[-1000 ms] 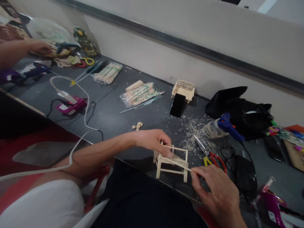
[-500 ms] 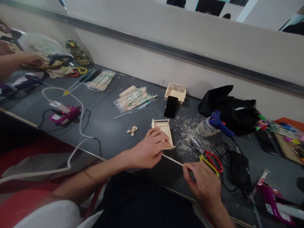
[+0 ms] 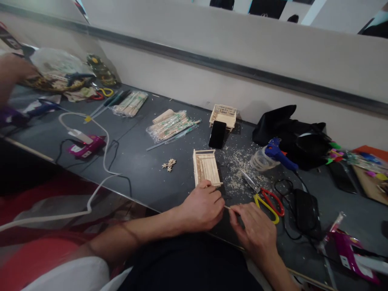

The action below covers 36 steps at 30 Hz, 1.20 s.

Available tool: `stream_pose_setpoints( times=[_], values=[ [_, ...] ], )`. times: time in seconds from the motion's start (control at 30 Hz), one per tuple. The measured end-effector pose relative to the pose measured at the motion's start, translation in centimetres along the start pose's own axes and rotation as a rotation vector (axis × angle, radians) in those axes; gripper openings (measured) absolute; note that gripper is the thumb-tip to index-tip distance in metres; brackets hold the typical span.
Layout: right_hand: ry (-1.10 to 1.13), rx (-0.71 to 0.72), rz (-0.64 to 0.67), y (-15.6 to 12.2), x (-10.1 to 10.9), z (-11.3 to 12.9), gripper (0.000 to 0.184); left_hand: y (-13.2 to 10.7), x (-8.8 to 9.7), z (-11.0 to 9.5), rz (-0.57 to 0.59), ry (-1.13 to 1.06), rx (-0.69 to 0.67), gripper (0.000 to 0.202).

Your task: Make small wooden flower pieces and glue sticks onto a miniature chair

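Note:
A small stick-built wooden frame model (image 3: 206, 167) lies flat on the dark table (image 3: 142, 161), just beyond my hands. My left hand (image 3: 202, 209) is curled closed near the table's front edge, its knuckles almost touching the model's near end. My right hand (image 3: 254, 228) is closed too, pinching a thin wooden stick (image 3: 227, 207) whose other end meets my left fingers. Red-and-yellow scissors (image 3: 266, 201) lie right of my right hand, amid wood shavings (image 3: 239, 161).
A black phone (image 3: 217, 134) leans on a second wooden model (image 3: 223, 115). Stick packets (image 3: 171, 125), wooden flowers (image 3: 169, 164), a blue glue gun (image 3: 280, 155), a black bag (image 3: 294, 135) and a pink device with cables (image 3: 86, 146) sit around. Another person's arm (image 3: 12, 72) works far left.
The wooden model went from held upright in my left hand to lying flat on the table. Both hands then drew together at the front edge around the thin stick.

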State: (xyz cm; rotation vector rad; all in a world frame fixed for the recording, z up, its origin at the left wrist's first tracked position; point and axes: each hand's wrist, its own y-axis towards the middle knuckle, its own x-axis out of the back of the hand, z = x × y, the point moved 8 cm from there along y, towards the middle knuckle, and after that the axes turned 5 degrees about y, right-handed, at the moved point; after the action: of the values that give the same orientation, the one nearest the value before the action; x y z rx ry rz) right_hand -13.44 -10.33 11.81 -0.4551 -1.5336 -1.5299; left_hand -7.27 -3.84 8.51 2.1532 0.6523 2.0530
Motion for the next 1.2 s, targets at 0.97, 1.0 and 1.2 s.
stream_pose_setpoints(
  times=[0.97, 1.0, 1.2],
  values=[
    [-0.267, -0.165, -0.009, -9.3, -0.5, -12.4, 0.041, -1.0, -1.3, 3.7, 0.071, -0.791, 0.435, 0.032],
    [-0.270, -0.156, 0.001, -9.9, -1.1, -13.0, 0.040, -1.0, -1.5, 3.9, 0.096, -0.876, 0.492, 0.033],
    [-0.200, -0.090, 0.108, -11.4, -2.1, -15.0, 0.033, -1.2, -3.2, 3.6, 0.113, -1.280, 0.678, 0.045]
  ],
)
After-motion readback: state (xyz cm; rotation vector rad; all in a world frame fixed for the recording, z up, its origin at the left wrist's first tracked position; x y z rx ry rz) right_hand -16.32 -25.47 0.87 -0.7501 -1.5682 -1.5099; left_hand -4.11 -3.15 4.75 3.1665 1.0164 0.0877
